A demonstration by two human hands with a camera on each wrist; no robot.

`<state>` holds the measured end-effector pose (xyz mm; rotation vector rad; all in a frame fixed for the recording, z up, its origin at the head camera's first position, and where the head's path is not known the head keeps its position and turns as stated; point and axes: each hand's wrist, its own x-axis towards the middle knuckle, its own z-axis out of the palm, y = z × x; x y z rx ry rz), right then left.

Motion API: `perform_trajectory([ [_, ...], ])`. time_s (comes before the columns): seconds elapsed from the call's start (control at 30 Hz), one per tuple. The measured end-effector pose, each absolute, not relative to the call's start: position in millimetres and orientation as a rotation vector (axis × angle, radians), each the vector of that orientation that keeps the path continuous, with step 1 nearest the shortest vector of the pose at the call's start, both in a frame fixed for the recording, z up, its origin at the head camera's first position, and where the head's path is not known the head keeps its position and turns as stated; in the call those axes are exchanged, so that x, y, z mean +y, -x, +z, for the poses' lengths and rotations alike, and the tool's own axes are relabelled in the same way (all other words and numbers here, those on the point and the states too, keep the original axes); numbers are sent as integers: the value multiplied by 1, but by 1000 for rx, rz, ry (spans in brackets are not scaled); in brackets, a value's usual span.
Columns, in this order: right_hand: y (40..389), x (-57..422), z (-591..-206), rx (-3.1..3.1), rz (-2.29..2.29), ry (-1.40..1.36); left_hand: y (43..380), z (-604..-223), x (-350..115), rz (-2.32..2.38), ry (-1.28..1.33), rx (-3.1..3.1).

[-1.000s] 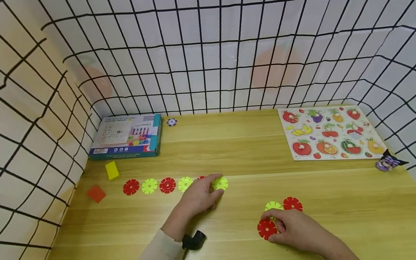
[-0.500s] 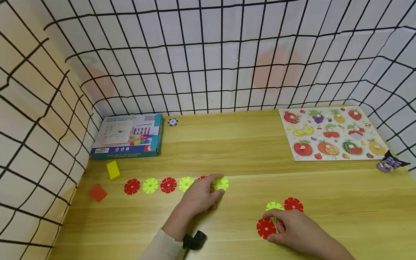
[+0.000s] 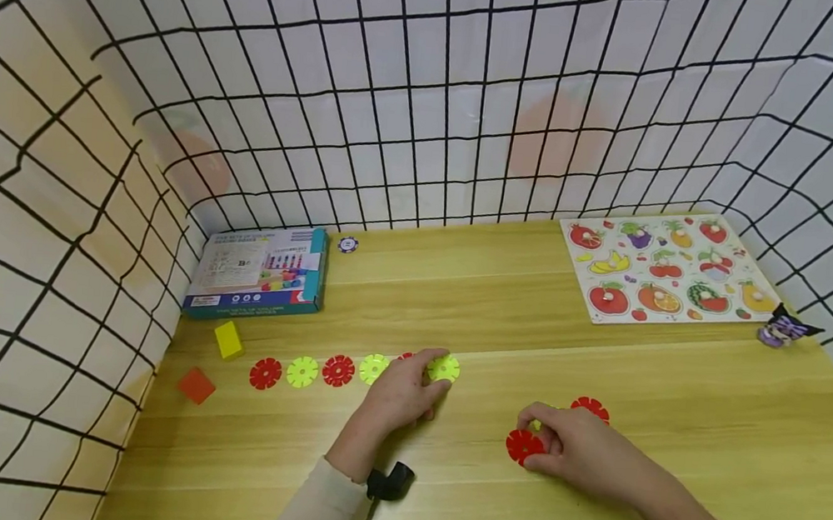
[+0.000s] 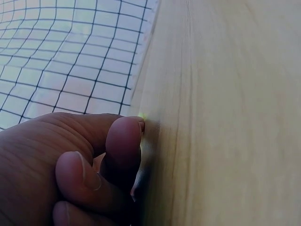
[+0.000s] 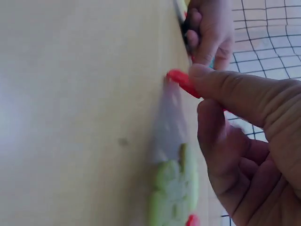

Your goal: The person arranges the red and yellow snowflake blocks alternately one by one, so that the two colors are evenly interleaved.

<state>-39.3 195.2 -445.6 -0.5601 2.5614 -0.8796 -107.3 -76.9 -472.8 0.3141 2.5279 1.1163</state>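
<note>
While the right hand (image 3: 588,454) pinches a red, round, notched plastic disc (image 3: 521,447) at its fingertips, thumb and forefinger close together, the left hand (image 3: 398,392) curves parted thumb and forefinger around a yellow-green, round, notched disc (image 3: 444,369).

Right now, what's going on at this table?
A person is handling notched discs with both hands. The right hand pinches a red disc, with a loose green disc and another red one close by. The left hand has finger and thumb around the yellow-green disc ending an alternating row. The held red disc isn't in that row yet.
</note>
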Motion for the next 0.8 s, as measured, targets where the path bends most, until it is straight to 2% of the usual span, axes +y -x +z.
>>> perform_trajectory([
  [0.2,75,187,-446,2344,-1305,369,107,-473,-77,1106,-297,2534],
  [0.3,97,180,-448,2321,-1377,246,108,-473,-77,1096,-289,2537],
  [0.53,135,159,-458,2561,-1067,262,109,-473,-77,1095,-289,2536],
  [0.8,144,147,-456,2643,-786,373,109,-472,-76,1091,-279,2522],
])
